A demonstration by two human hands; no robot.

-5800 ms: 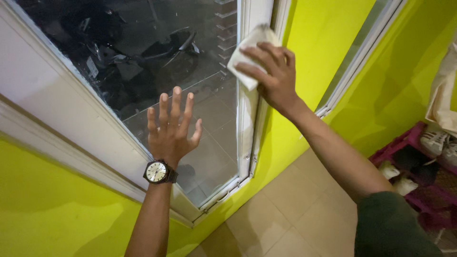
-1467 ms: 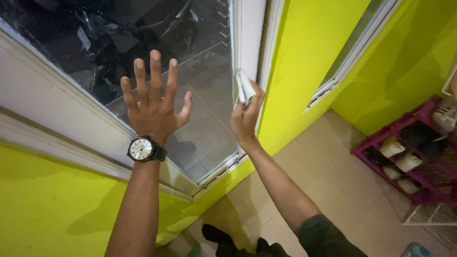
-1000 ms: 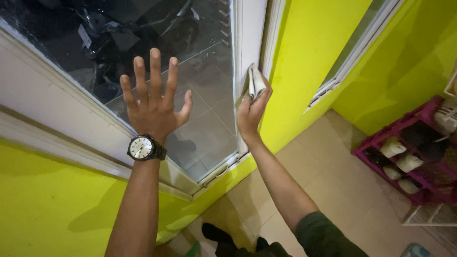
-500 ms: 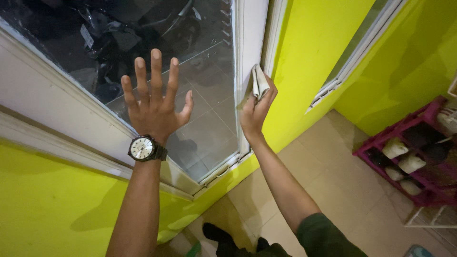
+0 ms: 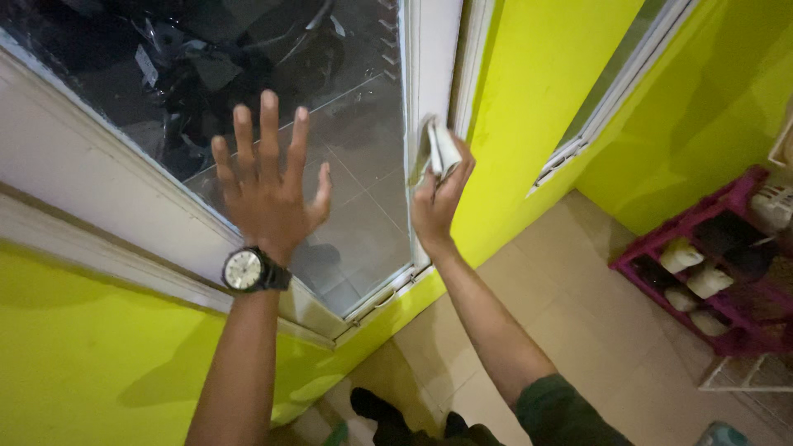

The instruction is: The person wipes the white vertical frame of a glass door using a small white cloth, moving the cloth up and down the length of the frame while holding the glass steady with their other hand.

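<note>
Left hand (image 5: 268, 194) raised flat, fingers spread; right hand (image 5: 438, 202) curled in a grip.

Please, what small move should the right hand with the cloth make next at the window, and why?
Probably slide the folded white cloth down along the white frame. The right hand presses it on the frame's edge beside the glass, and much of the frame below it, down to the bottom corner, seems unwiped. The left hand lies flat on the glass, fingers spread, as a support.
</note>
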